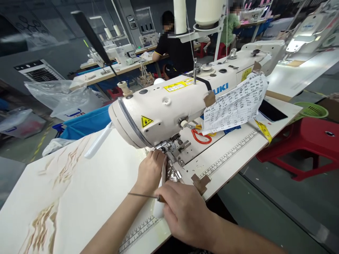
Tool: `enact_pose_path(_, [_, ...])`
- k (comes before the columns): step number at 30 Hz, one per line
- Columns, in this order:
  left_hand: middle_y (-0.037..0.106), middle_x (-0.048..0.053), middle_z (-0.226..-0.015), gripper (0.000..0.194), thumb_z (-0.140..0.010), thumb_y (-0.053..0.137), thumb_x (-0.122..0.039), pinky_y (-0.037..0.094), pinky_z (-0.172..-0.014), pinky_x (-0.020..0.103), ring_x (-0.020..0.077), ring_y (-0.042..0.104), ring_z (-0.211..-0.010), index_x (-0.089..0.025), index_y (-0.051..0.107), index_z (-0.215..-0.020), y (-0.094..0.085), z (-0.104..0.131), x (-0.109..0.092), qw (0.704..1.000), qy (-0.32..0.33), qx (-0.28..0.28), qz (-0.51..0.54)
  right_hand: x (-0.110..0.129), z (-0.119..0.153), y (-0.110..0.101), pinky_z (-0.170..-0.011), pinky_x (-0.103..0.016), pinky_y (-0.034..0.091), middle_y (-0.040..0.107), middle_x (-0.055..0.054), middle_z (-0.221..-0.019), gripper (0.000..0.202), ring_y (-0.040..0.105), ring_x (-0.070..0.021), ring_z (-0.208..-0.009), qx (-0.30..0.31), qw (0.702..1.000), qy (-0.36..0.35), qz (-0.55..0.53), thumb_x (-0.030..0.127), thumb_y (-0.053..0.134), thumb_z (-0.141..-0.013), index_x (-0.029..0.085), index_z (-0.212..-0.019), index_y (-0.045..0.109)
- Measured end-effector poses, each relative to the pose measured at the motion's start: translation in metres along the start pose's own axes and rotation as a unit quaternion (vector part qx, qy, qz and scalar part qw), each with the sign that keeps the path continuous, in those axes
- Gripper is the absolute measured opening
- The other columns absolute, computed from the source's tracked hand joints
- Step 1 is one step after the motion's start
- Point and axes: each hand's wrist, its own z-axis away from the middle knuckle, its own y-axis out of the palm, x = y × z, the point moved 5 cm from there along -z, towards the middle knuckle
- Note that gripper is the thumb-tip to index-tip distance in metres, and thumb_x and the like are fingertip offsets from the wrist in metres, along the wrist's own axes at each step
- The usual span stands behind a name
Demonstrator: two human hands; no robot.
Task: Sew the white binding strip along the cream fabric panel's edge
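A white sewing machine [159, 102] stands over the table in front of me. My left hand [151, 167] is at its needle area, fingers bent and closed on a white fabric strip [163, 172] beside the presser foot. The strip runs back towards me, passing between my two hands. Closer to me, my right hand [185, 208] is wrapped round the handle of an awl [143, 195]; its thin metal shaft points left, across my left wrist. My right fingers also lie against the strip. Both sets of fingertips are partly hidden.
Red-handled scissors [202, 137] lie behind the needle area. A handwritten sheet [235, 106] hangs on the machine; a phone [272, 110] and yellow tape measure [263, 130] lie right. Crumpled beige fabric pieces [43, 225] lie left. A red stool [304, 141] stands right. Two people sit farther back.
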Motion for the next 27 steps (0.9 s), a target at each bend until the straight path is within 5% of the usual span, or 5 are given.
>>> enact_pose_path(3, [0.067, 0.005, -0.091, 0.026, -0.1, 0.044, -0.032, 0.048, -0.062, 0.029, 0.0202, 0.062, -0.084, -0.02, 0.063, -0.085, 0.0, 0.005, 0.009, 0.995, -0.067, -0.037, 0.071, -0.007, 0.013, -0.005, -0.058, -0.031, 0.038, 0.058, -0.003, -0.073, 0.023, 0.053, -0.0186, -0.066, -0.026, 1.0, 0.009, 0.001, 0.005, 0.038, -0.074, 0.019, -0.079, 0.056])
enact_pose_path(7, [0.067, 0.004, -0.084, 0.028, -0.096, 0.05, -0.037, 0.05, -0.07, 0.03, 0.0193, 0.062, -0.082, -0.02, 0.064, -0.078, 0.005, 0.008, 0.023, 0.974, -0.077, -0.066, 0.203, -0.031, 0.024, -0.015, -0.061, -0.028, 0.041, 0.058, -0.002, -0.073, 0.021, 0.056, -0.0172, -0.068, -0.068, 0.993, 0.091, -0.044, 0.005, 0.036, -0.076, 0.02, -0.078, 0.051])
enact_pose_path(13, [0.068, 0.003, -0.084, 0.023, -0.09, 0.054, -0.036, 0.049, -0.071, 0.031, 0.0191, 0.062, -0.081, -0.021, 0.066, -0.077, 0.006, 0.005, 0.032, 0.946, -0.124, -0.039, 0.297, -0.064, 0.011, -0.018, -0.064, -0.031, 0.045, 0.069, -0.01, -0.093, 0.027, 0.065, -0.0226, -0.077, -0.017, 0.984, 0.175, 0.019, 0.012, 0.036, -0.088, 0.014, -0.108, 0.054])
enact_pose_path(18, [0.068, 0.003, -0.085, 0.021, -0.089, 0.055, -0.035, 0.049, -0.073, 0.031, 0.0195, 0.061, -0.083, -0.022, 0.068, -0.08, 0.008, 0.007, 0.034, 0.935, -0.149, -0.025, 0.32, -0.073, -0.002, -0.01, -0.051, -0.032, 0.038, 0.069, -0.011, -0.085, 0.027, 0.062, -0.0231, -0.061, 0.013, 0.983, 0.173, 0.058, 0.019, 0.036, -0.096, 0.009, -0.115, 0.053])
enact_pose_path(27, [0.069, 0.002, -0.085, 0.02, -0.089, 0.055, -0.034, 0.049, -0.073, 0.031, 0.019, 0.061, -0.082, -0.023, 0.07, -0.081, 0.006, 0.006, 0.034, 0.926, -0.156, -0.025, 0.342, -0.075, 0.0, -0.002, -0.062, -0.033, 0.049, 0.072, -0.009, -0.099, 0.027, 0.07, -0.0235, -0.08, -0.016, 0.988, 0.138, 0.062, 0.021, 0.038, -0.1, 0.016, -0.116, 0.058])
